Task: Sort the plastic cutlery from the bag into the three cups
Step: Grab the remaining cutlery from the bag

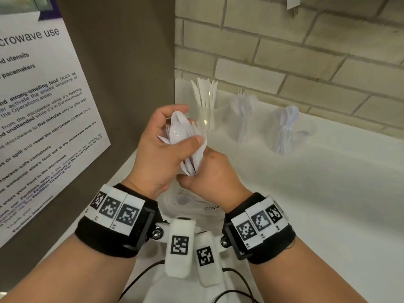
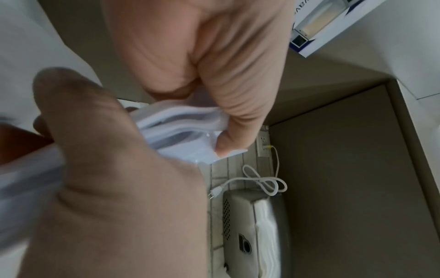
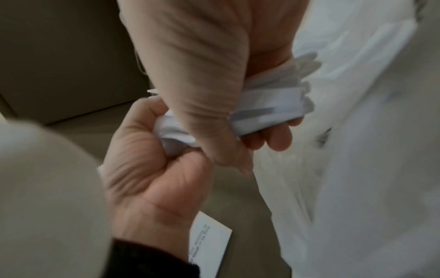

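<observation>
A printed microwave-use notice [image 1: 43, 119] hangs on the brown panel at the far left of the head view, beside a white table [image 1: 317, 204] set against a pale brick wall [image 1: 284, 51]. Just right of the notice, the left hand [image 1: 161, 149] is raised above the table, fingers and thumb wrapped around a bundle of white plastic cutlery [image 1: 185, 138]; a spoon bowl faces up at the top of the bundle, with fork tines showing beside it. Directly below and slightly right, the right hand [image 1: 209, 176] closes its fingers on the lower ends of the same bundle, so both hands are clamped on the cutlery and touching each other. The wrist views confirm the double grip: the left wrist camera shows the handles pinched between the two hands [image 2: 181, 127], and the right wrist camera shows the left hand's fist [image 3: 152, 169] wrapped around the bundle, cutlery ends fanning out to the right. On the table beneath the hands lies the clear plastic bag [image 1: 196, 204], partly hidden. Farther back, three clear cups stand in a row along the wall: the left cup [image 1: 205, 119], just behind the raised hands, holds upright knives; the middle cup [image 1: 242, 123] holds forks; the right cup [image 1: 286, 132] holds spoons. Both wrists wear black bands with square printed markers [image 1: 118, 211].
</observation>
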Demonstrator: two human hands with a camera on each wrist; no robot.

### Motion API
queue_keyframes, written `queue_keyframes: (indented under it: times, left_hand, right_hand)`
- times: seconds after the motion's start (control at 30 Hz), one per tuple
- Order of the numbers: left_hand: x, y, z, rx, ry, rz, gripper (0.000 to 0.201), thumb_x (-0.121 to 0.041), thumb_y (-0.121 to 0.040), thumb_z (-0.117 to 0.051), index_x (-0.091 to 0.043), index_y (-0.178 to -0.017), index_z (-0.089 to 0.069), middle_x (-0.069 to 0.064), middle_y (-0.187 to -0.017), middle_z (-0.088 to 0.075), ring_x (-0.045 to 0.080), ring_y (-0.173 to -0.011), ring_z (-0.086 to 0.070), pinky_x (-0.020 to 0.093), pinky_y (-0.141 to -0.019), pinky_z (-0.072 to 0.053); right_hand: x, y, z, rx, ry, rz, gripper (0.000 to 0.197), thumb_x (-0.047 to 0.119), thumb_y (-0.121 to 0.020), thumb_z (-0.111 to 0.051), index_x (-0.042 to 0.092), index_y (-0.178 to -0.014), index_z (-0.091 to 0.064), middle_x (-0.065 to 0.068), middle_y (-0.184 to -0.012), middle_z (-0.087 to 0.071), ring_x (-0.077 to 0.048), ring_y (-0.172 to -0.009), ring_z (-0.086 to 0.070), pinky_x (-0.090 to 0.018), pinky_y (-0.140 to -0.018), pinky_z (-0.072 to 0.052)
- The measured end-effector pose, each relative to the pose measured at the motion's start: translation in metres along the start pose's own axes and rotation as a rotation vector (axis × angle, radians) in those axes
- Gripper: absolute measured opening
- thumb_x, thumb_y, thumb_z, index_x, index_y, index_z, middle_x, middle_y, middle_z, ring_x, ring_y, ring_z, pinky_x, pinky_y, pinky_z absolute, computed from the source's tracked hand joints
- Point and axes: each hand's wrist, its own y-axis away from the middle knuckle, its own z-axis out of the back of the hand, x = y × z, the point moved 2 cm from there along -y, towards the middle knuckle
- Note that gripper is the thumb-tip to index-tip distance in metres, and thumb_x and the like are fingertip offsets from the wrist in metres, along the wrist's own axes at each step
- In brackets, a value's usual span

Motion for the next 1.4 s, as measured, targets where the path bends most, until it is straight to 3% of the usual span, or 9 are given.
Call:
queue_keyframes:
  times: [0.17, 0.3, 0.43, 0.53, 0.7, 0.8, 0.97, 1.07, 1.4]
  left_hand:
    - [-0.009, -0.004, 0.006, -0.056, 0.158, 0.027, 0.041, 0.004, -0.07, -0.064, -0.02, -0.102, -0.057, -0.002, -0.09, -0.062, 0.009, -0.081, -0.061, 0.025, -0.068, -0.053]
    - [-0.007, -0.005, 0.004, -0.084, 0.257, 0.095, 0.07, 0.008, -0.071, -0.068, -0.022, -0.128, -0.044, 0.0, -0.105, -0.062, 0.009, -0.09, -0.066, 0.025, -0.073, -0.054]
    - [0.001, -0.005, 0.012, 0.075, 0.272, 0.246, 0.105, -0.027, -0.054, -0.092, -0.011, -0.141, -0.034, 0.006, -0.119, -0.063, 0.02, -0.108, -0.064, 0.033, -0.085, -0.053]
    - [0.006, 0.005, 0.01, 0.268, 0.124, 0.385, 0.081, -0.043, -0.052, -0.089, -0.007, -0.119, -0.06, 0.007, -0.114, -0.068, 0.017, -0.108, -0.064, 0.029, -0.087, -0.053]
    - [0.004, 0.009, 0.002, 0.249, 0.098, 0.435, 0.019, -0.031, -0.074, -0.073, -0.017, -0.087, -0.076, 0.003, -0.116, -0.07, 0.014, -0.113, -0.063, 0.03, -0.091, -0.054]
    - [0.002, 0.009, 0.002, 0.201, 0.134, 0.416, 0.033, -0.029, -0.079, -0.06, -0.01, -0.105, -0.065, 0.004, -0.107, -0.073, 0.025, -0.097, -0.069, 0.039, -0.072, -0.06]
    - [0.007, 0.006, 0.016, 0.061, 0.192, 0.369, 0.017, -0.026, -0.081, -0.064, -0.011, -0.079, -0.07, 0.003, -0.071, -0.068, 0.016, -0.073, -0.068, 0.032, -0.074, -0.057]
    - [0.011, 0.01, 0.013, 0.139, 0.128, 0.413, 0.023, -0.027, -0.082, -0.067, -0.009, -0.096, -0.064, 0.003, -0.071, -0.066, 0.015, -0.065, -0.063, 0.03, -0.068, -0.056]
    - [0.016, 0.013, 0.005, 0.216, 0.083, 0.459, 0.028, -0.025, -0.083, -0.059, -0.016, -0.108, -0.066, 0.005, -0.078, -0.068, 0.017, -0.072, -0.065, 0.029, -0.07, -0.055]
  right_hand:
    - [-0.011, 0.006, 0.006, 0.308, -0.377, -0.205, 0.023, 0.019, -0.072, -0.082, 0.018, -0.082, -0.061, 0.004, -0.064, -0.061, -0.017, -0.054, -0.06, -0.035, -0.056, -0.054]
    - [-0.009, 0.011, -0.002, 0.366, -0.431, -0.186, 0.024, 0.025, -0.086, -0.069, 0.014, -0.07, -0.053, 0.008, -0.047, -0.048, -0.009, -0.038, -0.043, -0.022, -0.041, -0.037]
    - [-0.007, 0.01, -0.002, 0.361, -0.584, -0.249, 0.033, 0.013, -0.089, -0.058, 0.021, -0.062, -0.042, 0.011, -0.043, -0.037, -0.008, -0.036, -0.03, -0.022, -0.04, -0.026]
    - [-0.007, 0.01, 0.001, 0.383, -0.641, -0.269, 0.033, 0.007, -0.09, -0.053, 0.019, -0.061, -0.043, 0.008, -0.044, -0.033, -0.01, -0.038, -0.026, -0.023, -0.042, -0.023]
    - [-0.005, 0.011, -0.005, 0.43, -0.606, -0.261, 0.026, 0.011, -0.089, -0.058, 0.014, -0.066, -0.047, 0.007, -0.042, -0.037, -0.013, -0.037, -0.028, -0.024, -0.042, -0.025]
    - [-0.006, 0.01, -0.001, 0.408, -0.53, -0.204, 0.016, 0.024, -0.085, -0.071, 0.018, -0.075, -0.059, 0.001, -0.054, -0.058, -0.017, -0.042, -0.052, -0.026, -0.045, -0.041]
    - [-0.013, -0.002, 0.029, 0.103, -0.392, -0.214, 0.059, 0.064, -0.065, -0.067, 0.011, -0.091, -0.064, -0.012, -0.09, -0.072, -0.019, -0.068, -0.07, -0.025, -0.06, -0.053]
    - [-0.008, -0.012, 0.041, -0.091, -0.517, -0.202, 0.041, 0.052, -0.08, -0.064, 0.012, -0.088, -0.064, -0.012, -0.088, -0.064, -0.014, -0.066, -0.06, -0.025, -0.06, -0.049]
    - [0.0, -0.019, 0.035, -0.084, -0.664, -0.184, 0.028, 0.027, -0.09, -0.065, 0.001, -0.081, -0.06, -0.015, -0.076, -0.059, -0.021, -0.066, -0.054, -0.032, -0.062, -0.048]
